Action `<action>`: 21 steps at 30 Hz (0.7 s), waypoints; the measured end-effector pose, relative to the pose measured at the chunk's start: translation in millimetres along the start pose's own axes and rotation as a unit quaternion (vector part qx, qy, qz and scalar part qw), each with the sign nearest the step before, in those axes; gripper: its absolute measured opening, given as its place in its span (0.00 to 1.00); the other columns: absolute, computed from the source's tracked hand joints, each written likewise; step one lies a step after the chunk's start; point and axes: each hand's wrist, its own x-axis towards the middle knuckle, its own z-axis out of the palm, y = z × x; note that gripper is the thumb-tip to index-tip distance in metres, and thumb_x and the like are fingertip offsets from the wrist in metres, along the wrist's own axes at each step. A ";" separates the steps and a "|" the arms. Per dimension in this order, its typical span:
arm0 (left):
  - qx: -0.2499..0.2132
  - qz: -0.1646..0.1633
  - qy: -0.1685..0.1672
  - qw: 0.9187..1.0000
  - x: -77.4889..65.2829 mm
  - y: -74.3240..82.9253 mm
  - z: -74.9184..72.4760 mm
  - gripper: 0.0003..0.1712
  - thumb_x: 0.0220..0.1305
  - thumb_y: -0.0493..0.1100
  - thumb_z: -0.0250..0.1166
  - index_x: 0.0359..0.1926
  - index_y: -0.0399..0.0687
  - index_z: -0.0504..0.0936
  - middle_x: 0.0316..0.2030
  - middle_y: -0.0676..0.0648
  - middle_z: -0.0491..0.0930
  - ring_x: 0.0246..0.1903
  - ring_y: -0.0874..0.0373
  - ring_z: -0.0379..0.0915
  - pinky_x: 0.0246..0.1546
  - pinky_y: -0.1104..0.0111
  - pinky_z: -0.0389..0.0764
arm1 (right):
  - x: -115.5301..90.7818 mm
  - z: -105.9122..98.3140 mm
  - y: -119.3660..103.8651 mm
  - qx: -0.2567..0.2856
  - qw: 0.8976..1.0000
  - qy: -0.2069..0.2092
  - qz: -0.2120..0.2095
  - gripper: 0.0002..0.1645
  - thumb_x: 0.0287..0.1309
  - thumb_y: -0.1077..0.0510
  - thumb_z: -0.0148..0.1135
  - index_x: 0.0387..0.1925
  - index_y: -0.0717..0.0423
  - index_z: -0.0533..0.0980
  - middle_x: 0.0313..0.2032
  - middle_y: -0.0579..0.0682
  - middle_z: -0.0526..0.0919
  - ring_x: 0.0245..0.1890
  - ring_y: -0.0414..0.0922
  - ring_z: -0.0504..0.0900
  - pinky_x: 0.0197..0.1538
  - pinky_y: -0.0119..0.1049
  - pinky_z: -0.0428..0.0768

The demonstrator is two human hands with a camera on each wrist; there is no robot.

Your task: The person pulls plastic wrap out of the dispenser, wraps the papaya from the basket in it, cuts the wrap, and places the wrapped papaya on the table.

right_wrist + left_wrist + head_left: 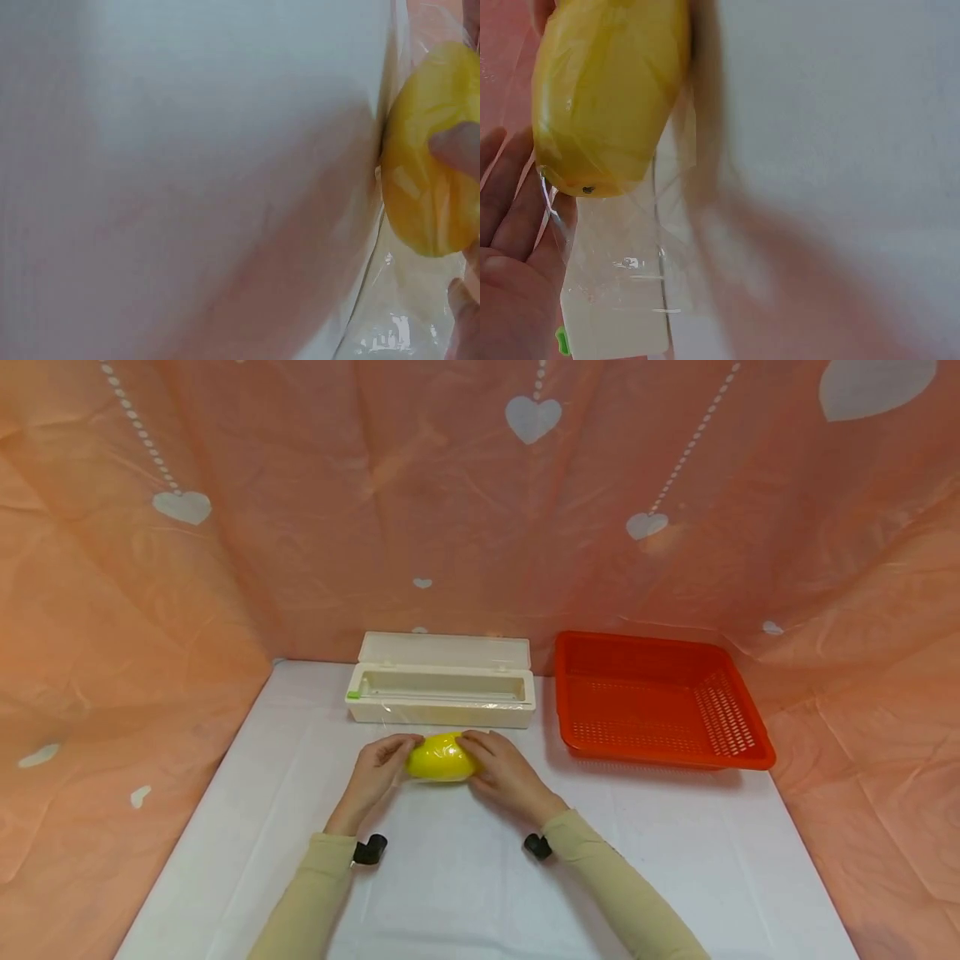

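A smooth yellow fruit, mango-like (441, 758), lies at the middle of the table, with clear cling film (615, 262) stretched over its surface. Fingers of my left hand (380, 767) bend in at the fruit's left end and hold the film there. Around the right end curls my right hand (510, 770), gripping the fruit; its thumb (456, 148) presses on the filmed skin. Just behind stands a white cling film box (442, 716) with its lid raised and a green slider (353, 695) at its left end. Film hangs over the box front.
A red plastic basket (750, 747) with slotted walls stands at the right rear of the white-covered table (660, 860). A pink-orange curtain with white hearts (450, 510) encloses the back and sides. Small black cameras (370, 849) sit at both wrists.
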 end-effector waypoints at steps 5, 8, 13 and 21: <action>0.040 0.012 0.001 0.999 2.0 0.0 -0.4 0.14 0.68 0.36 0.59 0.52 0.34 0.79 0.51 0.39 0.79 0.56 0.46 0.71 0.60 0.59 0.70 | -1.7 2.6 1.3 0.058 0.998 0.007 0.027 0.44 0.50 0.59 0.70 0.68 0.49 0.62 0.68 0.47 0.60 0.64 0.45 0.64 0.67 0.38 0.63; 0.056 0.016 0.004 0.998 6.8 -8.8 -2.2 0.14 0.66 0.35 0.61 0.52 0.36 0.79 0.50 0.40 0.79 0.56 0.46 0.72 0.60 0.56 0.69 | -0.3 6.2 3.0 0.083 0.995 0.015 0.049 0.41 0.49 0.60 0.71 0.64 0.47 0.65 0.65 0.49 0.61 0.60 0.47 0.69 0.62 0.39 0.70; 0.099 0.020 -0.003 0.995 13.5 -10.4 -5.4 0.19 0.60 0.37 0.68 0.51 0.38 0.80 0.49 0.42 0.80 0.54 0.47 0.73 0.60 0.53 0.69 | 4.1 7.8 5.4 0.058 0.996 0.031 0.055 0.39 0.49 0.58 0.72 0.63 0.49 0.67 0.60 0.48 0.66 0.59 0.47 0.68 0.65 0.40 0.66; 0.134 0.040 -0.031 0.990 24.2 -16.4 -8.6 0.29 0.52 0.41 0.75 0.54 0.38 0.77 0.52 0.41 0.78 0.57 0.44 0.69 0.63 0.50 0.63 | 9.1 3.2 13.0 0.076 0.992 0.046 0.088 0.40 0.47 0.53 0.74 0.60 0.58 0.66 0.57 0.51 0.72 0.60 0.48 0.67 0.66 0.41 0.62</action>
